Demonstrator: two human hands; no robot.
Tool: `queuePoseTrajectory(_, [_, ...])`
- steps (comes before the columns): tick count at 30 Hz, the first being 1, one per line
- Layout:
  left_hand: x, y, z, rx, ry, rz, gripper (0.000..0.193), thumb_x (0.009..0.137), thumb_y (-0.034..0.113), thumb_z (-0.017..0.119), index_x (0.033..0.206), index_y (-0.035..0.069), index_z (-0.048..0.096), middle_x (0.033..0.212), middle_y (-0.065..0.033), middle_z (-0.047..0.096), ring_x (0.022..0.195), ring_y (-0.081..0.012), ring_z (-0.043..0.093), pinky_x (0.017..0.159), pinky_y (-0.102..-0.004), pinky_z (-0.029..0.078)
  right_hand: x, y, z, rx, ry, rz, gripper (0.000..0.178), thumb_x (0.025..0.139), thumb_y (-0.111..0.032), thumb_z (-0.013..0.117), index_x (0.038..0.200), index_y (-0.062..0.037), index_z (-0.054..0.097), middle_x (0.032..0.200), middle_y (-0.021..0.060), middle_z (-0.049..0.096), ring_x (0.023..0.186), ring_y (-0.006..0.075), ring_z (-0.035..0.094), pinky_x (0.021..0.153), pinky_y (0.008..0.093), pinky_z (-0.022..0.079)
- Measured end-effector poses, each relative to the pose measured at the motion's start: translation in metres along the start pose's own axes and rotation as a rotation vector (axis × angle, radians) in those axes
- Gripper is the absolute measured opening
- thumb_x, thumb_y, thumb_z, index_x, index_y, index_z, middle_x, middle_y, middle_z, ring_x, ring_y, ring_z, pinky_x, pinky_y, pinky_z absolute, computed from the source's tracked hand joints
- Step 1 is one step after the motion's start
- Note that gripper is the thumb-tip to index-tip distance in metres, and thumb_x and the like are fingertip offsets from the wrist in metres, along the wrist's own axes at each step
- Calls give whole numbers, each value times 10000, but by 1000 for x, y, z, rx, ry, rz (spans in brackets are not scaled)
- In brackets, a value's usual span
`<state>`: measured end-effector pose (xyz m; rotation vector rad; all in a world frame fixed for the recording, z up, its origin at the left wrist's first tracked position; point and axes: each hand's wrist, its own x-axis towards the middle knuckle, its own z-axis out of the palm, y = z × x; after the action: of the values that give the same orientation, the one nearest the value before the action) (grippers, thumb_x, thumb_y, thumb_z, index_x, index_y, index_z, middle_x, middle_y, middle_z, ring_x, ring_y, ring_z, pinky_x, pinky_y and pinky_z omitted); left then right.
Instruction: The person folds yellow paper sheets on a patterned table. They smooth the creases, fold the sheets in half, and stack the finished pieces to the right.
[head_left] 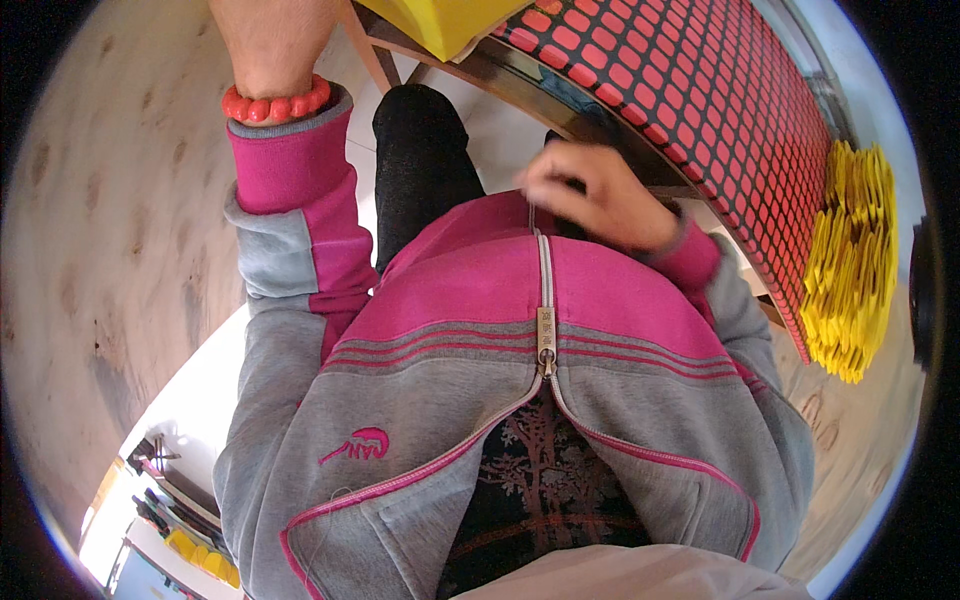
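My left arm reaches up past the top edge, and its hand is out of the picture. A bracelet of red beads (275,105) circles that wrist, just above the rolled magenta cuff. Low in front of my belly is my right hand (590,195), its fingers bent and smeared by motion. It is close to the hem of my grey and magenta jacket (450,260); whether the fingers hold anything cannot be made out. The jacket's zipper pull (545,335) hangs at the middle of the chest, with the collar spread apart below it in the picture.
A table with a red and black patterned cover (690,75) stands ahead and to the right. Something yellow (445,22) lies at its near left corner. A stack of folded yellow pieces (853,265) sits at its right end. My dark-trousered leg (420,150) is by the table.
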<state>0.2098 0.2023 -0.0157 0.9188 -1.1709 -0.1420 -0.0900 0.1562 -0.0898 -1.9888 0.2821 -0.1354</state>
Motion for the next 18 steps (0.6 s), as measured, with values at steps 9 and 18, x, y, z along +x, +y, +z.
queuePoseTrajectory(9, [-3,-1,2,89,78,29,89,1016,72,621,1018,67,533,851,45,572,746,-28,519,667,-169,407,-5,155,-11,-1202,675,241,428,993,-327,612,1290,-19,604,1241,224,630,1144,420,599,952,522,477])
queuePoseTrajectory(18, [2,-4,-19,46,55,-63,124,973,44,666,1049,50,569,935,-7,650,863,-74,608,826,-253,489,2,187,-23,-1057,994,24,317,963,-214,672,1205,-12,651,1187,193,655,1089,394,633,869,516,524])
